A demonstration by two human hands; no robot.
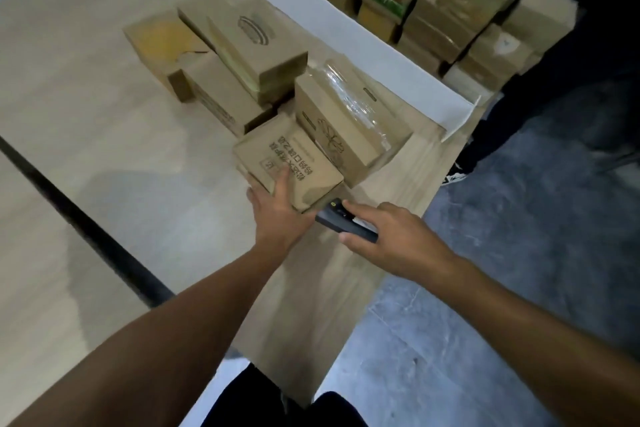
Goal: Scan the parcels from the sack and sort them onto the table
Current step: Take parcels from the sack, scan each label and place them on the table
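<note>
**Hazard, greater.** We judge that the nearest parcel (294, 163) could slide off the right edge of the table (104, 149). It lies near that edge, pressed against a taped box (346, 121), and a hasty shove from the left hand (277, 208) would be enough. That hand grips the parcel's near corner, with the thumb laid on the printed top.

**Hazard, lesser.** A scan could be missed or doubled. The right hand (391, 239) is closed round a dark scanner (346, 224), whose head sits just beside the parcel's near side. We see no barcode label on the faces that show, so the read may fail.

**Hazard, least.** The sorted parcels (242, 55) lean on one another at the far left, and we think a nudge might topple them.

**Surface.** The table is pale wood-grain, with a black seam (86, 218) crossing its left part. A white board (346, 35) stands along its far side.

**Room.** Grey floor (519, 288) lies to the right. Stacked cartons (450, 3) stand beyond the board. Someone's dark trouser leg and shoe (455, 178) show at the far right. The sack is not in view.
</note>
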